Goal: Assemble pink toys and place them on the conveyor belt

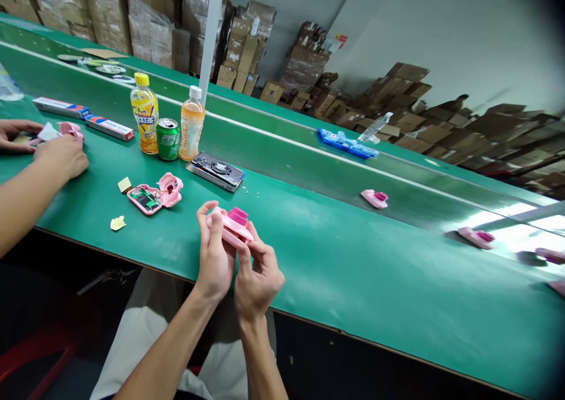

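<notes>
A pink toy camera point(231, 226) with a darker pink lens is held up over the table's front edge. My left hand point(215, 259) wraps its left side, thumb on the front. The fingers of my right hand point(259, 270) pinch its lower right corner, where a gap shows along the casing. To the left, an opened pink toy camera point(148, 199) lies with its green circuit board exposed and its other half beside it, joined by wires. Two pale yellow scraps, one a paper piece point(118, 223), lie near it.
A silver-black box point(216, 172), a green can point(168, 139) and two drink bottles point(144, 115) stand behind. At left, a co-worker's hands point(64, 156) handle pink parts. More pink toy cameras point(375, 199) lie along the conveyor at right, near a blue tray point(346, 143).
</notes>
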### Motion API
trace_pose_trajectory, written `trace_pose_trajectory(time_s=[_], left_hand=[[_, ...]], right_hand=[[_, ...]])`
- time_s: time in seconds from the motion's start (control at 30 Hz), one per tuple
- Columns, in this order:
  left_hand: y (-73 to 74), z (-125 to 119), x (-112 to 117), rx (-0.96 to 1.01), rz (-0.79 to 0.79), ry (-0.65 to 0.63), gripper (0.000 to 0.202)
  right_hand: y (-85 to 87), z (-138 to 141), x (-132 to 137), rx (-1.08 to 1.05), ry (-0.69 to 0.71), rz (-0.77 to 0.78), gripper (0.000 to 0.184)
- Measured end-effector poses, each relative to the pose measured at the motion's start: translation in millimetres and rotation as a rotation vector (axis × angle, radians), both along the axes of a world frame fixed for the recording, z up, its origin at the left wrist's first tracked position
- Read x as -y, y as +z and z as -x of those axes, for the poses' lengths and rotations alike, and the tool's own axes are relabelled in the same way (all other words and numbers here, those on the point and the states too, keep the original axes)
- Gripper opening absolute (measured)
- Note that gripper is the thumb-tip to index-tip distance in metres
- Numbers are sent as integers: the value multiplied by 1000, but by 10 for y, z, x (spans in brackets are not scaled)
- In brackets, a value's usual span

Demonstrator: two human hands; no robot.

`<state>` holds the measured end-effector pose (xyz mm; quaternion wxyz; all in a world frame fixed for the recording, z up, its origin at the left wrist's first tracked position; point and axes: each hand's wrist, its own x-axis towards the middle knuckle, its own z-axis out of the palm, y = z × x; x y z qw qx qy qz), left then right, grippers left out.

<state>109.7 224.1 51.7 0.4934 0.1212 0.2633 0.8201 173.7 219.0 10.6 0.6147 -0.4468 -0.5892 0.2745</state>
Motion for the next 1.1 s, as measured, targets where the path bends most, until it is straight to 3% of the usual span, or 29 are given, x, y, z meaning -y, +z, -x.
trace_pose_trajectory(time_s=[0.1, 0.27, 0.47, 0.57, 0.63, 0.67, 0.73, 0.87, 0.93, 0.97, 1.03, 1.1], left_hand=[[-15, 29, -14, 73, 19, -33, 35], [-97, 87, -32, 104, 18, -122, 50], [-129, 1, 29, 58, 104, -187, 58], [-126, -5, 51, -21, 65, -281, 56], [-139, 104, 105, -214, 43, -364, 53], [-159, 209, 148, -367, 62, -375, 52], [-244, 538, 235, -739, 155, -262, 51], [-515, 1537, 268, -1435, 371, 359, 35], [-590, 2012, 222, -1637, 528, 510, 38], [-592, 2193, 195, -1712, 648, 522, 44], [-524, 2410, 131, -1833, 853, 422, 51], [-387, 2464, 45, -1890, 985, 245, 54]], right_hand=[[47, -12, 4, -94, 31, 29, 37], [240, -165, -58, 197, 191, 211, 38], [396, -369, -96, 376, 278, 384, 51], [429, -491, -185, 390, 319, 435, 54], [472, -577, -375, 426, 392, 476, 56], [504, -620, -529, 470, 404, 475, 60], [581, -706, -970, 592, 298, 412, 70], [700, -866, -2143, 782, -84, 313, 91], [695, -887, -2631, 805, -200, 378, 92], [678, -877, -2802, 808, -234, 408, 90], [631, -838, -2982, 810, -270, 452, 83], [590, -805, -2997, 812, -279, 474, 76]])
